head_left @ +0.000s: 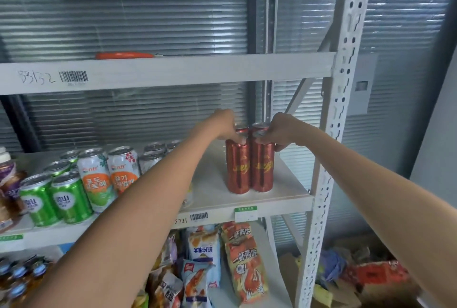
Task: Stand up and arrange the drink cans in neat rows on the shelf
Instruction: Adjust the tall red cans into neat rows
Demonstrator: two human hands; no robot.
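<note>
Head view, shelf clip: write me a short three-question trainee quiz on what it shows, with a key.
1. True or false: the red cans on the middle shelf stand upright.
2. Which does the left hand touch? A) a green can B) the tops of the red cans C) a snack bag
3. Fill in: the orange tool lies on the ___ shelf.

Key:
1. True; they stand close together near the shelf's right end.
2. B; the right hand has its grip on the same group from the other side.
3. Upper.
</note>
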